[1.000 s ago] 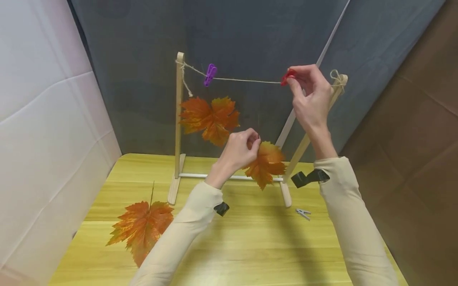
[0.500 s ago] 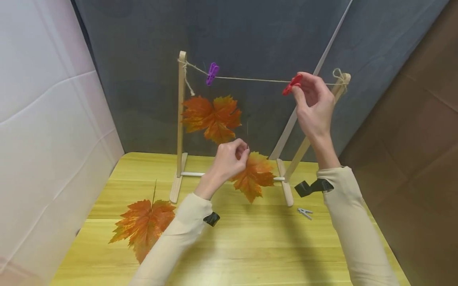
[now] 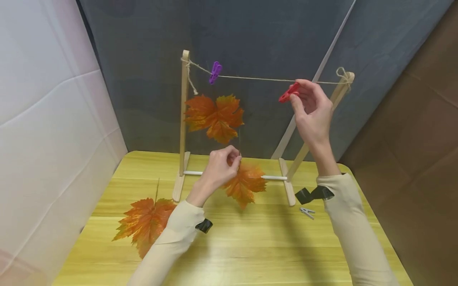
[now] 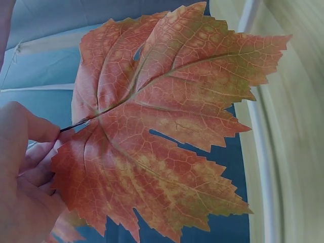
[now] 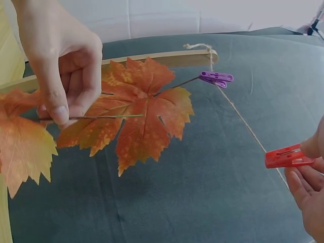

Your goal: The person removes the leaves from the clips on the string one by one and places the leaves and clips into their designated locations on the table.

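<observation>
My left hand (image 3: 223,165) pinches the thin stem of an orange maple-like leaf (image 4: 167,116), which hangs low in front of the rack's crossbar. In the right wrist view the stem's tip sticks out past the fingers. My right hand (image 3: 315,111) holds a red clothespin (image 3: 289,93) between thumb and fingers, just below the string (image 3: 257,78) in the head view. A purple clothespin (image 3: 215,72) on the string's left part grips the stem of another orange leaf (image 3: 216,118), which hangs beneath it.
The string runs between two wooden posts (image 3: 183,119) of a rack with a white crossbar (image 3: 275,178). A third leaf (image 3: 148,224) lies at the table's left. A grey clothespin (image 3: 307,213) lies by the rack's right foot (image 3: 287,182). Dark cloth (image 3: 250,35) hangs behind.
The right hand has drawn the red clothespin down off the string, its nose now pointing lower left. The left hand has moved down and left with its leaf. The view has shifted slightly.
</observation>
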`<action>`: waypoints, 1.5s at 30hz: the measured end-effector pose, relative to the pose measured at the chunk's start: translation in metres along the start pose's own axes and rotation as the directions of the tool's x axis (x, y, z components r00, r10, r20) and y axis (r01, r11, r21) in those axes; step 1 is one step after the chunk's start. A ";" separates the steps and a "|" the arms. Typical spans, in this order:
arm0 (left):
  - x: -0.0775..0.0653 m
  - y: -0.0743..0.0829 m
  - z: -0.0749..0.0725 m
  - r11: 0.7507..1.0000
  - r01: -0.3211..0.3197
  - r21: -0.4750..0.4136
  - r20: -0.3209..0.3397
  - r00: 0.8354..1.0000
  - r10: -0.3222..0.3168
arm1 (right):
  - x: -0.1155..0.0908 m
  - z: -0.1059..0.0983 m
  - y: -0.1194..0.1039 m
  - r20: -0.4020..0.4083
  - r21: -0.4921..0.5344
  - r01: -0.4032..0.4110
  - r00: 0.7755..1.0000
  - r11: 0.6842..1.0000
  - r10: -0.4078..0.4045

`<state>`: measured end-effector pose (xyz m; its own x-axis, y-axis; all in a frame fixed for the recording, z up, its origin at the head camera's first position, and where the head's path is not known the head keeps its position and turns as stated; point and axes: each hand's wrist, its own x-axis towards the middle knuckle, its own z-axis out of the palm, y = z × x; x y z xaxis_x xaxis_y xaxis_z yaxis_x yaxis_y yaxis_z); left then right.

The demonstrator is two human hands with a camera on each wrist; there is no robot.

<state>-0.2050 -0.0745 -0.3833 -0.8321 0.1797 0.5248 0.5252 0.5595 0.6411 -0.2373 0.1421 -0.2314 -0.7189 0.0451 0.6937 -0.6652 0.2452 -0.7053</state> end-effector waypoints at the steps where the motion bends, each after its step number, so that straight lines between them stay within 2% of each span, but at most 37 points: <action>1: -0.001 -0.001 -0.001 1.000 0.005 -0.001 0.001 1.000 -0.005 | -0.001 0.000 0.001 0.000 0.001 0.003 1.000 1.000 -0.003; 8: -0.013 -0.009 -0.006 0.999 0.049 -0.008 0.006 0.999 -0.049 | -0.010 -0.003 0.007 0.009 0.011 0.053 0.999 0.999 -0.053; 16: -0.029 -0.017 -0.015 0.993 0.115 0.015 0.033 0.993 -0.115 | -0.022 -0.008 0.013 -0.019 -0.005 0.030 0.999 1.000 -0.030; 32: -0.047 -0.029 -0.018 0.974 0.223 0.034 0.099 0.969 -0.225 | -0.043 -0.017 0.024 0.013 -0.013 -0.085 0.996 0.996 0.085; 36: -0.055 -0.033 -0.020 0.970 0.240 0.047 0.101 0.965 -0.244 | -0.050 -0.020 0.027 0.018 0.013 -0.135 0.991 0.991 0.135; 45: -0.067 -0.044 -0.023 0.951 0.296 0.094 0.131 0.943 -0.306 | -0.068 -0.030 0.037 0.039 0.042 -0.234 0.972 0.971 0.233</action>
<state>-0.1683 -0.1295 -0.4341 -0.9688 0.1039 0.2251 0.2364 0.6609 0.7123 -0.2070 0.1774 -0.3003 -0.8612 0.0635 0.5043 -0.4861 0.1870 -0.8536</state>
